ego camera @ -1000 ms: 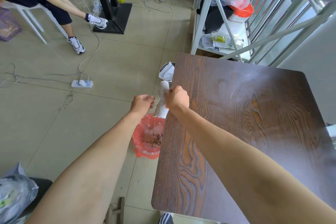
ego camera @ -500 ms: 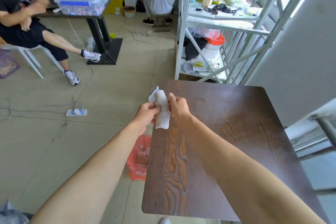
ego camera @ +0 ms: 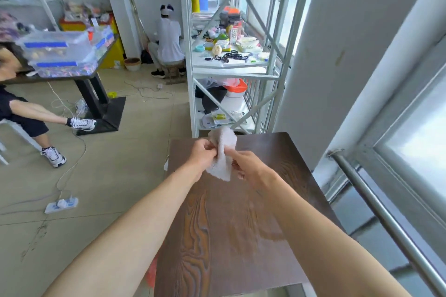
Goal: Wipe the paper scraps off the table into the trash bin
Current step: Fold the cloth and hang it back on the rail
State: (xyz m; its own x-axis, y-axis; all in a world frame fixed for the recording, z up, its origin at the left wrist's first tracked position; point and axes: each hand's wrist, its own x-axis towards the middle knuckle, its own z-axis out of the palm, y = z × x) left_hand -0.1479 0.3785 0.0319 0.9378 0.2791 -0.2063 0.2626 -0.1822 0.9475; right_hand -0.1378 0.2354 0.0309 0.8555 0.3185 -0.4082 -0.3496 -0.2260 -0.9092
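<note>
Both hands hold a white terry cloth [ego camera: 223, 154] up above the far end of the dark brown wood-grain bench [ego camera: 241, 224]. The left hand [ego camera: 201, 155] pinches the cloth's left edge with closed fingers, and the right hand [ego camera: 248, 167] grips its right edge from the other side, so the cloth hangs crumpled between them, its top standing above the knuckles. The bench surface shows no paper scraps. A sliver of the red plastic bin liner [ego camera: 152, 272] peeks out beside the bench's near left edge, low on the floor, well apart from the hands and the cloth.
</note>
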